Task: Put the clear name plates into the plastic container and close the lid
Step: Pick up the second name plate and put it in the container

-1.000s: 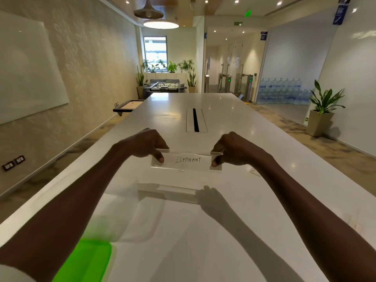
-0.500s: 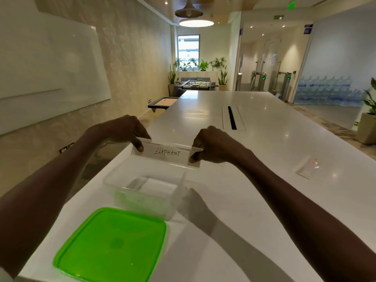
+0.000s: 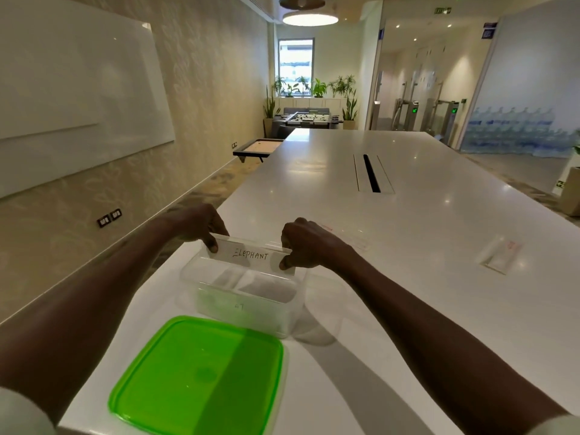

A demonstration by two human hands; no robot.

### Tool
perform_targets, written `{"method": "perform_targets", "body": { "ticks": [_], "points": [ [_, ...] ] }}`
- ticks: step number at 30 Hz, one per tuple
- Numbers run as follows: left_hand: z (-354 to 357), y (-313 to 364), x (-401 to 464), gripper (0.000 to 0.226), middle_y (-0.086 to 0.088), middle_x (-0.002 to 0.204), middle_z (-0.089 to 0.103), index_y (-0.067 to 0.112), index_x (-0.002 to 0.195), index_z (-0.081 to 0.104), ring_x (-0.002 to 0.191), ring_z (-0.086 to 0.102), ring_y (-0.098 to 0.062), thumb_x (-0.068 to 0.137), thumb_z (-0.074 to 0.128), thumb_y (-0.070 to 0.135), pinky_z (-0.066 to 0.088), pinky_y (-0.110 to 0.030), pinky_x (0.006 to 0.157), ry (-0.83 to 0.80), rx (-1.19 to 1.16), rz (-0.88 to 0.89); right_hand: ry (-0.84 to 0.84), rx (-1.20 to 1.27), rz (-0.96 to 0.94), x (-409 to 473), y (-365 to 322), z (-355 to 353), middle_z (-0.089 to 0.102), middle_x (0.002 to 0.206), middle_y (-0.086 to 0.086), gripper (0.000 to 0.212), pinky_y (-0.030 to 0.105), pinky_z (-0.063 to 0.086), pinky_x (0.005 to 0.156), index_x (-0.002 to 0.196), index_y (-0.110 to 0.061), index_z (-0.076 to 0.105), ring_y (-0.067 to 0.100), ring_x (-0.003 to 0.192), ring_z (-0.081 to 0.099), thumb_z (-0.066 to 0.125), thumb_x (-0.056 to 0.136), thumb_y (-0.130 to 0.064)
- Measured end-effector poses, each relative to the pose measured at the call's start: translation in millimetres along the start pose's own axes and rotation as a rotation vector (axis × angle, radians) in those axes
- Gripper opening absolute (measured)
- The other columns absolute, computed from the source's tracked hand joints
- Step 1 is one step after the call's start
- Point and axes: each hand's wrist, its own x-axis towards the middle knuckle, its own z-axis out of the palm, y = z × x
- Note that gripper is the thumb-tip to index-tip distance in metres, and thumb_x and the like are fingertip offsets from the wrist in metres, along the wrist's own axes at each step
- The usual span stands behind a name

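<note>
Fingers: on my feed both hands pinch one clear name plate [image 3: 251, 255], the left hand [image 3: 201, 221] at its left end with the thumb on the near face, the right hand [image 3: 306, 243] at its right end, thumb likewise in front. Remaining fingers of both hands are curled behind the plate. The grip reads firm on both sides.

Plate: carries a white insert hand-lettered "ELEPHANT". It is held upright, long edge roughly level, tilted down slightly to the right, directly over the far part of the open clear plastic container [image 3: 244, 312].

Container: stands on the white table [image 3: 423, 221], near its left edge, lid off. Through the walls I see flat pale shapes lying on the bottom, apparently plates already inside; I cannot tell how many. A small mark like "47" shows on the near wall.

Lid: green lid [image 3: 201, 375] lies flat on the table, just on the near side of the container, at the table's near-left corner.

Other plates: two more clear name plates lie on the table to the right, one [image 3: 345, 235] just beyond the right hand, another [image 3: 499, 255] well apart further right. Red lettering on both, not legible.

Table centre: cable slot [image 3: 372, 173].
</note>
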Motion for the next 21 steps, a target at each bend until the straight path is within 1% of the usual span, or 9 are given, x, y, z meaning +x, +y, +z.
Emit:
{"method": "perform_targets", "body": {
  "ticks": [1,3,5,8,10,13,15,17,21],
  "points": [
    [4.3,-0.1,3.0,0.043,-0.002,0.104,0.075,0.015,0.102,0.075,0.090,0.069,-0.008,0.062,0.087,0.004,0.053,-0.020,0.082,-0.015,-0.002,-0.006,-0.021,-0.007,0.003,2.9,0.4,3.5,0.049,0.086,0.000,0.037,0.028,0.045,0.052,0.092,-0.008,0.067,0.015,0.063,0.049,0.084,0.068,-0.031],
    [11.3,1.2,8.3,0.043,-0.002,0.104,0.074,0.014,0.102,0.075,0.093,0.068,-0.011,0.063,0.086,0.004,0.051,-0.019,0.080,-0.027,0.042,-0.009,-0.063,-0.030,0.013,8.1,0.8,9.3,0.047,0.078,-0.002,0.030,0.024,0.037,0.046,0.072,-0.011,0.061,0.011,0.058,0.045,0.085,0.067,-0.028],
    [16.9,3.6,13.1,0.042,0.000,0.104,0.074,0.017,0.102,0.075,0.095,0.067,-0.012,0.063,0.086,0.005,0.050,-0.019,0.082,-0.030,0.091,-0.009,-0.092,-0.060,0.010,12.3,-0.3,13.4,0.046,0.074,-0.003,0.039,0.023,0.034,0.044,0.059,-0.017,0.049,0.012,0.055,0.045,0.086,0.066,-0.026],
    [25.8,7.0,20.2,0.041,-0.001,0.106,0.074,0.017,0.101,0.075,0.098,0.067,-0.016,0.063,0.085,0.004,0.053,-0.028,0.091,-0.029,0.156,-0.004,-0.133,-0.129,0.012,17.8,-3.0,19.1,0.053,0.078,0.001,0.035,0.023,0.036,0.044,0.067,-0.012,0.055,0.018,0.061,0.051,0.087,0.065,-0.026],
    [32.5,8.6,24.3,0.042,-0.002,0.104,0.074,0.017,0.100,0.076,0.096,0.067,-0.017,0.061,0.086,0.004,0.054,-0.031,0.091,-0.031,0.182,0.000,-0.160,-0.168,-0.001,20.0,-4.8,22.5,0.059,0.083,0.004,0.032,0.021,0.033,0.042,0.077,-0.010,0.062,0.019,0.064,0.053,0.087,0.065,-0.025],
    [43.8,9.1,28.1,0.043,-0.003,0.102,0.074,0.017,0.098,0.076,0.093,0.068,-0.018,0.059,0.088,0.006,0.055,-0.031,0.088,-0.046,0.210,0.002,-0.201,-0.224,-0.025,21.5,-6.9,27.8,0.059,0.079,0.004,0.031,0.021,0.030,0.040,0.080,-0.007,0.065,0.019,0.065,0.055,0.087,0.066,-0.025],
    [51.2,8.9,29.0,0.044,-0.003,0.102,0.073,0.018,0.099,0.076,0.093,0.068,-0.017,0.059,0.088,0.008,0.055,-0.028,0.086,-0.052,0.209,-0.007,-0.223,-0.254,-0.025,22.1,-8.4,30.7,0.060,0.084,0.005,0.034,0.021,0.031,0.042,0.085,-0.006,0.066,0.020,0.068,0.056,0.087,0.067,-0.025],
    [57.1,8.4,29.6,0.045,-0.003,0.103,0.073,0.018,0.101,0.076,0.093,0.068,-0.017,0.059,0.088,0.009,0.054,-0.027,0.084,-0.058,0.201,-0.010,-0.238,-0.268,-0.020,23.5,-9.6,33.8,0.058,0.083,0.003,0.033,0.022,0.035,0.047,0.085,-0.008,0.065,0.020,0.069,0.055,0.087,0.066,-0.025],
    [64.1,6.8,30.3,0.044,-0.005,0.105,0.073,0.017,0.102,0.075,0.094,0.068,-0.018,0.061,0.087,0.006,0.053,-0.026,0.084,-0.056,0.179,-0.012,-0.282,-0.276,-0.011,25.2,-13.9,37.7,0.055,0.080,0.000,0.040,0.027,0.044,0.057,0.096,-0.006,0.068,0.019,0.070,0.054,0.088,0.066,-0.023]
  ]
}}
